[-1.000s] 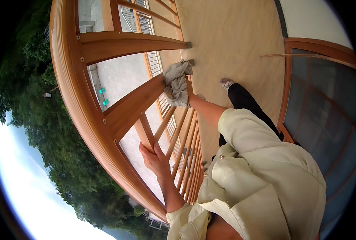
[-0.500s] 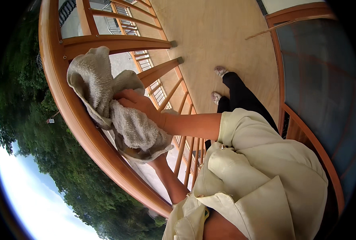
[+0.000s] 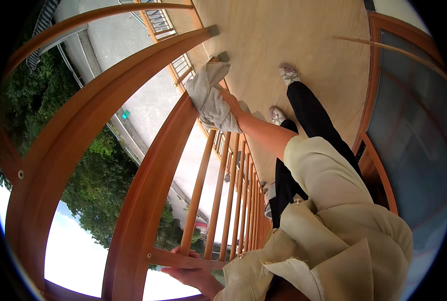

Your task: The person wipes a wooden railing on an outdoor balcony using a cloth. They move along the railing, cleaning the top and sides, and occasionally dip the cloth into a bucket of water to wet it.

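Note:
My right hand (image 3: 227, 103) is closed on a grey terry cloth (image 3: 209, 95). The cloth is wrapped over the lower part of a reddish-brown wooden post (image 3: 155, 185), close to its foot by the floor. Near the lower edge of the view, my left hand (image 3: 196, 278) grips a horizontal wooden rail (image 3: 178, 259) of the railing, with fingers showing on both sides of it. Thin wooden balusters (image 3: 198, 193) run from that rail. Part of the right fingers is hidden by the cloth.
A second thick post (image 3: 83, 113) stands beyond the wiped one. The tan floor (image 3: 248, 40) carries my shoes (image 3: 288, 74). A framed dark glass panel (image 3: 409, 130) stands at right, with a thin wooden stick (image 3: 384, 44) across it. Trees (image 3: 90, 195) and pavement show through the railing.
My right hand and the cloth have gone from the top handrail down to the lower post. The left hand, earlier beneath the cloth, now holds the rail. The view has dropped closer.

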Demonstrator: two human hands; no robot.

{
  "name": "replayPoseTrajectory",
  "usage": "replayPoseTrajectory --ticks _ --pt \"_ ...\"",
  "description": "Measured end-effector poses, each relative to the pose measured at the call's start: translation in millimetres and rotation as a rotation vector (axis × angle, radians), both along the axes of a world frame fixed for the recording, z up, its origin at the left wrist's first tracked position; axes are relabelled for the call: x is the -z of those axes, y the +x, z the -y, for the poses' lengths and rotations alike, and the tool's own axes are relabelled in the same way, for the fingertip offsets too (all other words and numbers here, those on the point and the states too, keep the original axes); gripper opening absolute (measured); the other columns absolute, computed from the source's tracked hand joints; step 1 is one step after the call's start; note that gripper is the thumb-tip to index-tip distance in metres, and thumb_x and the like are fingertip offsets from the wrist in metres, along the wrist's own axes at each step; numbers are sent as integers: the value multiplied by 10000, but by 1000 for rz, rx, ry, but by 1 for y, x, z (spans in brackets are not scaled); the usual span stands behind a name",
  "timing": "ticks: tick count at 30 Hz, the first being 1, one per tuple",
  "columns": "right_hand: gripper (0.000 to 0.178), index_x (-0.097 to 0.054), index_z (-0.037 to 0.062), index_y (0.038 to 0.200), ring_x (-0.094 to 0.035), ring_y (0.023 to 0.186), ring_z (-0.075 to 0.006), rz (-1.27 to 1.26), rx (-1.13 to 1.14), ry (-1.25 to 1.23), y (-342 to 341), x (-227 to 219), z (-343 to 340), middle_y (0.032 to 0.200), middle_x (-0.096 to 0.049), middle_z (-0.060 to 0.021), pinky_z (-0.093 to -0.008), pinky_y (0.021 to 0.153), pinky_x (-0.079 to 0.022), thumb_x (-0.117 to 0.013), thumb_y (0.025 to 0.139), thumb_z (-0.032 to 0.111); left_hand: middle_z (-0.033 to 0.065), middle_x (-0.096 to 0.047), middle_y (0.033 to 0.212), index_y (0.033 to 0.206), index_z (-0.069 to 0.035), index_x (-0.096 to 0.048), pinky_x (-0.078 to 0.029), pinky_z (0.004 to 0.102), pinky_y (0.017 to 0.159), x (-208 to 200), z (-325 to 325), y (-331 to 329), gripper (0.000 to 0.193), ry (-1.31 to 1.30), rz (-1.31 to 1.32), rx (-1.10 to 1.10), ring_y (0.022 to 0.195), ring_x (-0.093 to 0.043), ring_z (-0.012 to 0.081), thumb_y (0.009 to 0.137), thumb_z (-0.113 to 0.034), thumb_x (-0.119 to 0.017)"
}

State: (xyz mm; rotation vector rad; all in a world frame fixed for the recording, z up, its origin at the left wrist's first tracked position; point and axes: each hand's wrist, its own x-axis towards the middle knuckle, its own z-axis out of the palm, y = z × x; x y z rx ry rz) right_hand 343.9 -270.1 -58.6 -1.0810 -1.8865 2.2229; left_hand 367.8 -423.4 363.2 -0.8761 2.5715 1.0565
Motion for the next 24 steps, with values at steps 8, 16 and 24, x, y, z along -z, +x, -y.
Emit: replayPoseTrajectory --ticks 8,16,24 --pt "235 -624 66 1022 -622 880 -200 -223 852 -1747 4 238 4 988 -654 -81 -315 777 -518 -505 940 252 60 -533 738 1112 16 -545 -455 294 593 6 -2 -11 328 -495 177 222 645 -526 142 940 -263 -570" --pt "350 -581 40 1070 -620 918 -231 -297 654 -1594 -9 71 20 1036 -632 -81 -351 852 -529 -424 983 340 70 -491 830 1157 -3 -503 -425 327 654 7 -13 -5 390 -474 164 168 734 -485 165 913 -293 -593" --pt "390 -570 58 1168 -507 1161 -331 -573 359 427 -123 -146 -38 1239 -531 -138 -410 979 -426 -640 792 130 80 -448 922 1202 -21 -461 -394 359 714 23 -26 -25 465 -402 174 257 823 -443 188 885 -324 -616"
